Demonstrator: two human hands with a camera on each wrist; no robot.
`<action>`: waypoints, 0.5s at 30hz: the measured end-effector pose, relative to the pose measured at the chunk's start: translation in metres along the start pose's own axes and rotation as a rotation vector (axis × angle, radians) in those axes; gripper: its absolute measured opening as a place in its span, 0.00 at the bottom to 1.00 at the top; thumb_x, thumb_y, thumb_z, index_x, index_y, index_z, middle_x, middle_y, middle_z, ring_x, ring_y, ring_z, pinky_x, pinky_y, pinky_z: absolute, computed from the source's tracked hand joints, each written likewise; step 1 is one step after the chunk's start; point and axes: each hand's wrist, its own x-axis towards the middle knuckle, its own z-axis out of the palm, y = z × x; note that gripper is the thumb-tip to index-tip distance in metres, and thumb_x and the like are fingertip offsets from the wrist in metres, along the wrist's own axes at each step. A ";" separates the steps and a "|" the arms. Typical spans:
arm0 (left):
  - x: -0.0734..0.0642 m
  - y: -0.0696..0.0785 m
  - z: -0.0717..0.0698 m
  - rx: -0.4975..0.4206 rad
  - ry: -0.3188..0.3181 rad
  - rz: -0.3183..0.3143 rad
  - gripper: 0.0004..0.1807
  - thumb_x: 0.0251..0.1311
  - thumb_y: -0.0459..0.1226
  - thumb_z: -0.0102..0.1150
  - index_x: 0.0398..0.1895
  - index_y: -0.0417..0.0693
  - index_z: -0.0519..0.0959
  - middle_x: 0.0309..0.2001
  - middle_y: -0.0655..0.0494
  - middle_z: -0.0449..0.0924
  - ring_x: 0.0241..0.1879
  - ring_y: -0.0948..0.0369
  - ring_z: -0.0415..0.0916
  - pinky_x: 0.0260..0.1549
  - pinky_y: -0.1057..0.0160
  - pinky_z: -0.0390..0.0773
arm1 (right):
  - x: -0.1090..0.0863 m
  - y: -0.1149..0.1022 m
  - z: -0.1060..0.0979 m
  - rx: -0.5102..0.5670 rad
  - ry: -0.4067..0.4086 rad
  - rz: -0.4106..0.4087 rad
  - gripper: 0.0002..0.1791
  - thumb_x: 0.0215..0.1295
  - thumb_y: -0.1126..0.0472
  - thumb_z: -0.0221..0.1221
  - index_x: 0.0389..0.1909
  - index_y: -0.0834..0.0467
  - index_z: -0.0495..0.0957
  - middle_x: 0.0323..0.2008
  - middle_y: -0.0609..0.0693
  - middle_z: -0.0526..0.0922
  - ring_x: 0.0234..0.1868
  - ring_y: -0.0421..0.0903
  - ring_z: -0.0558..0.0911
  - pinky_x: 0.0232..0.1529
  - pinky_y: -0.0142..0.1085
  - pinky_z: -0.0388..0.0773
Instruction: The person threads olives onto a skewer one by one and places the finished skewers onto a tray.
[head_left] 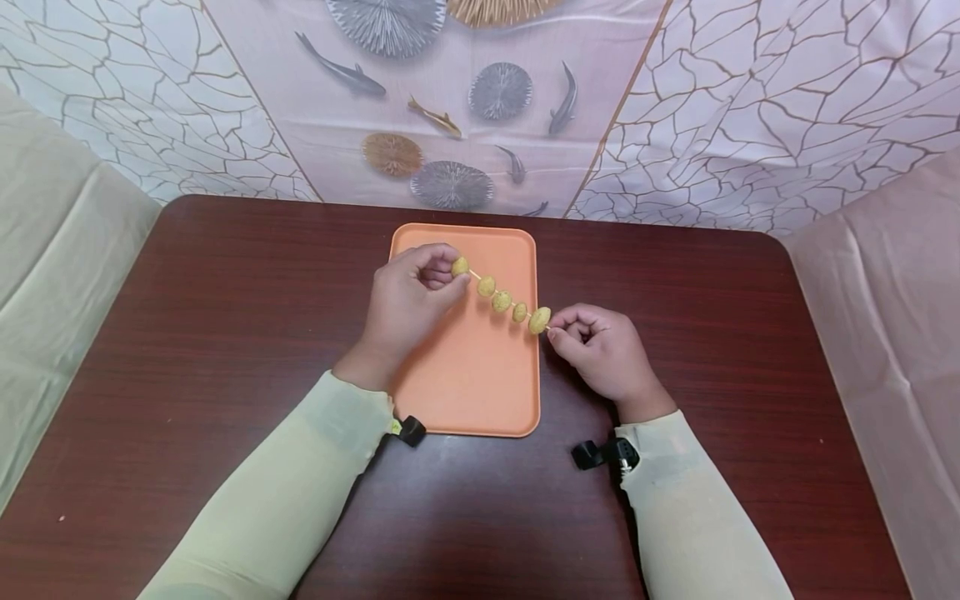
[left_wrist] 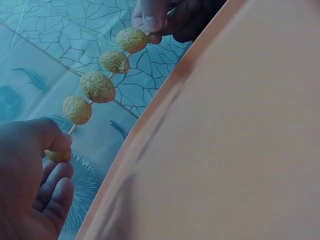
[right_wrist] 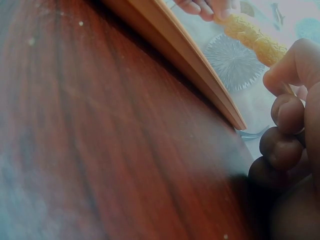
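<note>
Several yellow, wrinkled, egg-shaped pieces, like small fruits (head_left: 502, 301), are threaded in a row on a thin pale skewer (head_left: 475, 273), with small gaps between them. My left hand (head_left: 408, 300) pinches the piece at the far-left end between thumb and fingers; in the left wrist view that end piece (left_wrist: 58, 155) is partly hidden by the thumb. At the other end, my right hand (head_left: 606, 352) pinches the bare tip of the skewer, just past the last and longest piece (head_left: 539, 320). The skewer slants down to the right above an orange tray (head_left: 465, 383).
The tray lies on a dark reddish-brown wooden table (head_left: 247, 333). Behind the table's far edge hangs a patterned cloth (head_left: 517, 33) with fish and round shapes. Plain beige cloth (head_left: 870, 275) borders both sides. Each wrist wears a small black camera (head_left: 411, 431).
</note>
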 end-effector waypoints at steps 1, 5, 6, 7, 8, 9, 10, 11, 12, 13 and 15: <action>0.000 0.000 0.000 0.000 -0.002 0.001 0.12 0.65 0.33 0.82 0.49 0.43 0.91 0.41 0.50 0.91 0.40 0.58 0.88 0.41 0.71 0.88 | 0.000 0.000 0.000 0.001 0.001 0.001 0.03 0.73 0.65 0.71 0.37 0.54 0.90 0.19 0.43 0.74 0.20 0.37 0.71 0.24 0.28 0.68; -0.001 0.001 0.001 -0.004 -0.007 0.003 0.11 0.65 0.34 0.82 0.48 0.44 0.91 0.41 0.50 0.90 0.40 0.58 0.89 0.41 0.71 0.89 | -0.001 -0.001 0.000 0.007 0.003 0.000 0.02 0.73 0.64 0.72 0.38 0.57 0.90 0.19 0.43 0.74 0.20 0.37 0.71 0.24 0.28 0.68; -0.001 0.001 0.001 -0.004 -0.008 0.005 0.11 0.65 0.34 0.82 0.48 0.44 0.91 0.41 0.50 0.90 0.40 0.59 0.89 0.41 0.70 0.89 | -0.001 -0.001 0.000 0.005 0.003 0.000 0.03 0.73 0.64 0.72 0.38 0.57 0.90 0.19 0.43 0.74 0.20 0.37 0.71 0.24 0.28 0.68; -0.001 0.001 0.001 -0.005 -0.009 0.006 0.11 0.65 0.33 0.81 0.48 0.44 0.91 0.41 0.51 0.90 0.40 0.59 0.89 0.41 0.70 0.89 | -0.001 -0.001 0.000 0.006 0.003 -0.001 0.03 0.73 0.63 0.72 0.38 0.57 0.90 0.19 0.43 0.74 0.20 0.37 0.71 0.23 0.28 0.67; -0.001 0.001 0.001 -0.007 -0.010 0.008 0.11 0.65 0.33 0.81 0.48 0.44 0.91 0.41 0.51 0.90 0.40 0.60 0.89 0.42 0.70 0.89 | -0.001 -0.001 0.000 0.005 0.003 -0.001 0.03 0.73 0.63 0.72 0.38 0.57 0.90 0.19 0.43 0.74 0.20 0.37 0.71 0.23 0.28 0.67; -0.001 0.000 0.002 -0.006 -0.012 0.010 0.11 0.65 0.33 0.81 0.48 0.44 0.91 0.41 0.51 0.90 0.39 0.60 0.88 0.42 0.70 0.89 | -0.001 -0.001 0.000 0.005 0.003 0.000 0.03 0.73 0.64 0.72 0.38 0.57 0.90 0.19 0.43 0.74 0.20 0.37 0.71 0.23 0.28 0.67; -0.001 0.000 0.002 -0.006 -0.014 0.012 0.11 0.65 0.33 0.81 0.47 0.44 0.91 0.41 0.51 0.90 0.39 0.60 0.88 0.42 0.70 0.90 | -0.001 -0.001 0.000 0.003 0.003 -0.001 0.03 0.73 0.64 0.72 0.37 0.56 0.90 0.19 0.43 0.74 0.20 0.37 0.71 0.23 0.28 0.67; -0.001 0.000 0.002 -0.007 -0.015 0.016 0.11 0.65 0.33 0.81 0.47 0.44 0.91 0.41 0.51 0.90 0.39 0.61 0.88 0.42 0.70 0.90 | -0.001 -0.001 0.000 0.001 0.004 -0.001 0.03 0.73 0.65 0.72 0.37 0.56 0.90 0.19 0.43 0.74 0.20 0.37 0.71 0.23 0.28 0.67; -0.001 0.000 0.002 -0.007 -0.016 0.017 0.10 0.65 0.33 0.81 0.47 0.44 0.91 0.41 0.51 0.90 0.39 0.61 0.88 0.42 0.70 0.90 | -0.001 -0.001 0.000 -0.002 0.004 -0.001 0.03 0.73 0.65 0.71 0.37 0.55 0.90 0.18 0.43 0.74 0.20 0.37 0.71 0.23 0.28 0.67; -0.001 0.000 0.003 -0.008 -0.016 0.019 0.10 0.65 0.33 0.81 0.47 0.44 0.91 0.41 0.51 0.90 0.39 0.61 0.88 0.42 0.70 0.90 | -0.001 -0.001 0.000 -0.004 0.004 -0.001 0.03 0.73 0.65 0.71 0.37 0.55 0.90 0.18 0.43 0.74 0.20 0.37 0.71 0.22 0.28 0.67; -0.001 0.000 0.003 -0.008 -0.018 0.026 0.10 0.64 0.33 0.82 0.47 0.44 0.91 0.41 0.51 0.90 0.39 0.61 0.88 0.42 0.70 0.90 | 0.000 -0.001 0.000 -0.007 0.005 -0.002 0.04 0.73 0.66 0.71 0.37 0.54 0.90 0.18 0.43 0.74 0.20 0.37 0.71 0.22 0.28 0.67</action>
